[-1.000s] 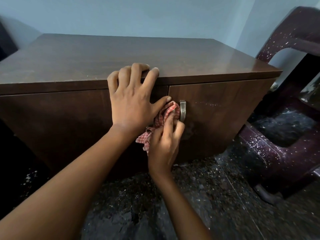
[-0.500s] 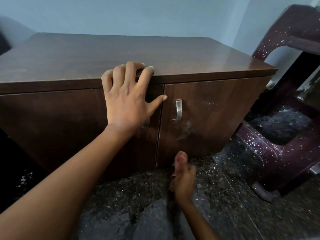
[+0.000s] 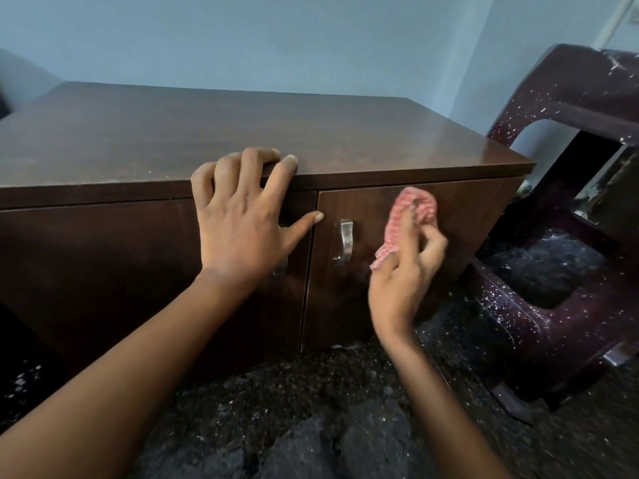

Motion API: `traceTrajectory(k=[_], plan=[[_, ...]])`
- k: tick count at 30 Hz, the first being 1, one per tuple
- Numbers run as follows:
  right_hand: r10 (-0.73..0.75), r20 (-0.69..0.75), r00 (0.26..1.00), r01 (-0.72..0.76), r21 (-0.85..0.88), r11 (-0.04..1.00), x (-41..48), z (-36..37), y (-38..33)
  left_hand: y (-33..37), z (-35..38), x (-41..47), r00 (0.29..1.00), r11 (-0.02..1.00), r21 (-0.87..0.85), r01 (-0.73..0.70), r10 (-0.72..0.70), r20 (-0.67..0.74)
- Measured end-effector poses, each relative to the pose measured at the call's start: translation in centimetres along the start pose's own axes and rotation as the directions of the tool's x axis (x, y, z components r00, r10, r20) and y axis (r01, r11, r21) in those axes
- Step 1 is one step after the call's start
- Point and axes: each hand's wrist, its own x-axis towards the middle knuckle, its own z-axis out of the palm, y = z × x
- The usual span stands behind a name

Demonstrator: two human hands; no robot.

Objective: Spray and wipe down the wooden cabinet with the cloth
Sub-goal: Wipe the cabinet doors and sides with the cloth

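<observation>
The cloth, pink and white checked and bunched into a wad, is pressed against the upper part of the right door of the wooden cabinet, to the right of that door's metal handle and apart from it. The right hand has its grip closed on the cloth: the fingers are curled round the wad and a loose end hangs out beside the thumb. The hand is a little blurred. The left hand lies against the top of the left door. Its grip is wide and holds nothing: the fingers are spread and bent over the front edge of the cabinet's top, and the thumb stretches out to the gap between the two doors. Both doors are shut. The cabinet's top is dark brown and glossy, with a pale sheen near its right corner. The cabinet stands on a dark speckled floor against a pale blue wall. Just beside its right end is a maroon plastic chair flecked with white spots.
</observation>
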Motion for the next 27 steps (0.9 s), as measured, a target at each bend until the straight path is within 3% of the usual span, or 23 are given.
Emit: traceTrajectory(k=[4, 8, 12, 14, 16, 18, 23, 27], plan=[[-0.218, 0.248, 0.944, 0.267, -0.183, 0.946, -3.6, -0.1, 2.2, 0.0, 0.0, 0.0, 1.0, 1.0, 0.002, 0.001, -0.001, -0.004], [-0.238, 0.341, 0.91, 0.326, -0.232, 0.916, -3.7, -1.3, 6.7, 0.0, 0.0, 0.0, 1.0, 1.0, -0.009, 0.004, -0.004, -0.008], [-0.091, 0.224, 0.97, 0.145, -0.235, 0.961, -2.5, -1.4, 7.7, 0.0, 0.0, 0.0, 1.0, 1.0, -0.012, 0.008, -0.008, -0.001], [0.061, 0.157, 0.986, -0.037, -0.15, 0.988, -3.0, -1.0, 7.6, 0.0, 0.0, 0.0, 1.0, 1.0, -0.01, 0.01, -0.01, 0.001], [0.265, 0.11, 0.958, -0.266, -0.009, 0.964, -4.2, -0.2, 6.6, 0.1, 0.0, 0.0, 1.0, 1.0, -0.012, 0.011, -0.011, 0.004], [0.338, 0.121, 0.933, -0.345, 0.041, 0.938, -5.3, 0.3, 5.1, 0.0, 0.0, -0.1, 1.0, 1.0, -0.012, 0.011, -0.011, 0.005], [0.059, 0.2, 0.978, -0.055, -0.026, 0.998, -6.8, 0.5, 3.3, 0.1, -0.1, -0.1, 1.0, 1.0, -0.004, 0.014, -0.014, 0.009], [-0.144, 0.447, 0.883, 0.272, -0.238, 0.932, -7.8, -0.7, 5.7, 0.0, 0.0, 0.0, 1.0, 1.0, 0.0, 0.006, -0.006, 0.008]])
